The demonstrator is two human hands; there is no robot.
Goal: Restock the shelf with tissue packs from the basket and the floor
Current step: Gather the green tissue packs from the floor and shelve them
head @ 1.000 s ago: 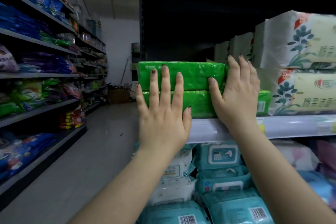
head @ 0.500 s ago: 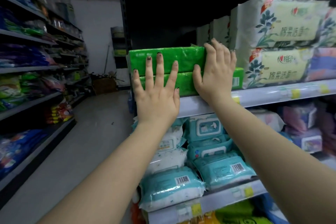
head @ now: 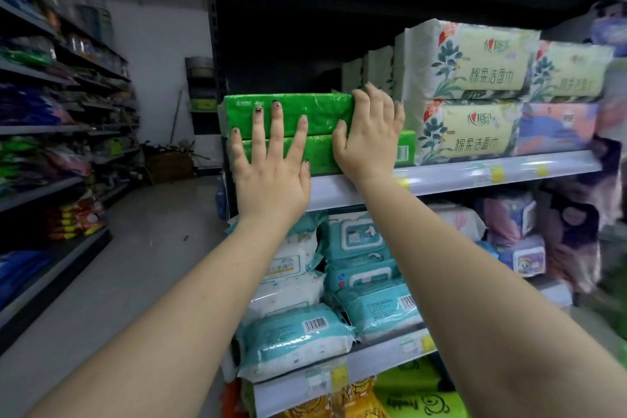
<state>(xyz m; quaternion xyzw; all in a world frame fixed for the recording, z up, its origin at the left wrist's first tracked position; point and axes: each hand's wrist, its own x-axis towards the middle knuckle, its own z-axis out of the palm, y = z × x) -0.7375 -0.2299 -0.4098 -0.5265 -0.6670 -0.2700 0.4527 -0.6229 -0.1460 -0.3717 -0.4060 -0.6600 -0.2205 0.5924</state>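
Note:
Two green tissue packs lie stacked at the left end of the shelf [head: 475, 173]: the upper green pack [head: 315, 114] on the lower green pack [head: 322, 154]. My left hand [head: 271, 166] presses flat against their front faces, fingers spread. My right hand [head: 369, 136] rests on the right end of the upper pack, fingers curled over its corner and thumb on its front. The lower pack reaches further right, to a barcode end [head: 405, 151]. No basket or floor packs are in view.
Pale floral tissue packs [head: 468, 95] stand stacked right of the green ones. Dark empty space lies above and behind the green stack. Teal wet-wipe packs [head: 353, 282] fill the shelf below. An aisle floor [head: 118, 282] and stocked shelves [head: 51, 132] run along the left.
Both hands stay on the green packs; the right hand has slid slightly toward the upper pack's right corner. The view has shifted so more of the right shelves shows.

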